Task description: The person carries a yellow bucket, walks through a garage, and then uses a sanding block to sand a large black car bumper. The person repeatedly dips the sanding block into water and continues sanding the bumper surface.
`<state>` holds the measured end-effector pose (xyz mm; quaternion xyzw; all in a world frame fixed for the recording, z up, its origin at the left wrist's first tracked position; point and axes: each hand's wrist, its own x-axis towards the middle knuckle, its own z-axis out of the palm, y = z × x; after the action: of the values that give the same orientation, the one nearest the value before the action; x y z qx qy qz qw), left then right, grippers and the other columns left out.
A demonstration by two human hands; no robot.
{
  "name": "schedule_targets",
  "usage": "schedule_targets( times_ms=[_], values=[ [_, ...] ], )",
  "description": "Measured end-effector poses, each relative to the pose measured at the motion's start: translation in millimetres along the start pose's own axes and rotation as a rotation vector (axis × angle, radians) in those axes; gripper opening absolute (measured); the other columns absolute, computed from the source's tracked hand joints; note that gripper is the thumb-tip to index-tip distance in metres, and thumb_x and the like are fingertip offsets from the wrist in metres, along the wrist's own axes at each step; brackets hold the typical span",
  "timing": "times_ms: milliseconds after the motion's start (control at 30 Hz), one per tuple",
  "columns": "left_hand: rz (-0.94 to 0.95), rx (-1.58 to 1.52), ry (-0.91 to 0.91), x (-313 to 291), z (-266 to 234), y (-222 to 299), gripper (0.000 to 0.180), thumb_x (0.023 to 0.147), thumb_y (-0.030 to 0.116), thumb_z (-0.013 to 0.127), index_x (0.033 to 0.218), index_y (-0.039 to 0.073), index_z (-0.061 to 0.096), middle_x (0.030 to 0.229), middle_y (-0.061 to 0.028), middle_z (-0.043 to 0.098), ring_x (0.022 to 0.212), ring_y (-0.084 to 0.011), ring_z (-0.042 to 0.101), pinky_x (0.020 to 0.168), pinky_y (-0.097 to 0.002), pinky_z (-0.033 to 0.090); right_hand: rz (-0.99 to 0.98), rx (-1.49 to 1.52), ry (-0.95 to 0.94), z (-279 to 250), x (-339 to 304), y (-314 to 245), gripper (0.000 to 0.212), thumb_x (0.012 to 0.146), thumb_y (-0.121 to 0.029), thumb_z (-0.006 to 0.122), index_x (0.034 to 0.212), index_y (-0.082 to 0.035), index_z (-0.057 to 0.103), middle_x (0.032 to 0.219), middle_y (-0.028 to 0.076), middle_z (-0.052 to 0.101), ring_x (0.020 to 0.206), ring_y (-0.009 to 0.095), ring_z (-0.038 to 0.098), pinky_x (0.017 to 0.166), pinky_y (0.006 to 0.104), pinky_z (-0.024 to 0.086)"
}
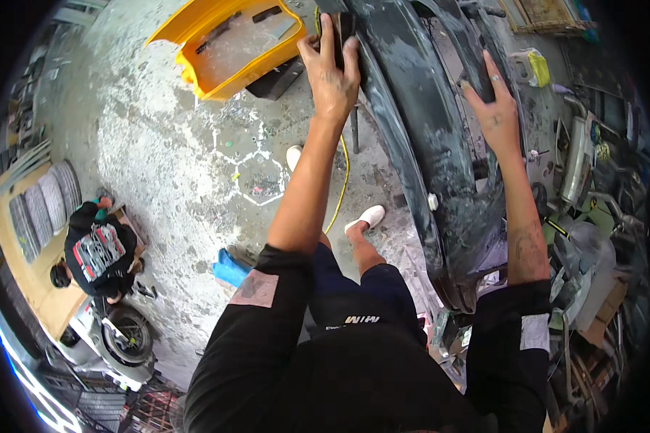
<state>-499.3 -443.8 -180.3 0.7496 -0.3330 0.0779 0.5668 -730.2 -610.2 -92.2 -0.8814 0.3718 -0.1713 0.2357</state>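
A long dark grey car bumper [429, 108], streaked with whitish dust, stretches from the far edge down to the right of my legs. At its far left edge my left hand [332, 83] is closed around a dark block [346, 32] that looks like a sanding block, pressed against the bumper. My right hand [496, 115] grips a dark bar on the bumper's right side, with thumb and index finger on either side of it. The remaining right fingers are mostly hidden. Lower on the bumper sits a small white piece [432, 202].
Far left of the bumper stands a yellow tub [220, 90] with cloudy contents and dark pieces. A yellow hose [345, 173] runs along the stained floor. A blue object [231, 268] lies near my left elbow. At left a person [101, 249] crouches beside a motorcycle [126, 335]. Scrap parts [585, 252] crowd the right.
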Motion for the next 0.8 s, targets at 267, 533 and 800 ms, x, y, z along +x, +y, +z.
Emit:
schedule_targets(
  times_ms=[267, 533, 800],
  values=[
    [-0.152, 0.050, -0.221, -183.1, -38.0, 137.7, 0.058, 0.098, 0.014, 0.066, 0.153, 0.003, 0.050, 0.112, -0.0250, 0.054, 0.104, -0.0380, 0.054, 0.095, -0.0428, 0.045, -0.026, -0.076, 0.025, 1.5, -13.0, 21.9, 0.077, 0.090, -0.043, 0.074, 0.158, -0.020, 0.044, 0.153, 0.026, 0.051, 0.143, 0.040, 0.048, 0.116, 0.0418, 0.042],
    [-0.138, 0.044, 0.024, -76.8, -12.5, 70.0, 0.055, 0.097, 0.016, 0.066, 0.150, 0.004, 0.054, 0.116, -0.0282, 0.055, 0.104, -0.0413, 0.053, 0.098, -0.0425, 0.045, -0.072, -0.008, -0.001, 10.0, -10.6, 18.5, 0.076, 0.091, -0.041, 0.074, 0.158, -0.018, 0.045, 0.148, 0.025, 0.056, 0.135, 0.041, 0.055, 0.111, 0.0416, 0.046],
    [-0.070, 0.047, 0.124, -83.8, -18.4, 70.1, 0.059, 0.091, 0.014, 0.074, 0.148, 0.006, 0.057, 0.110, -0.0257, 0.052, 0.098, -0.0375, 0.053, 0.090, -0.0410, 0.047, 0.036, -0.089, -0.079, 2.9, -3.5, -0.5, 0.077, 0.092, -0.041, 0.073, 0.159, -0.017, 0.042, 0.150, 0.022, 0.055, 0.137, 0.042, 0.054, 0.111, 0.0426, 0.045]
  ],
)
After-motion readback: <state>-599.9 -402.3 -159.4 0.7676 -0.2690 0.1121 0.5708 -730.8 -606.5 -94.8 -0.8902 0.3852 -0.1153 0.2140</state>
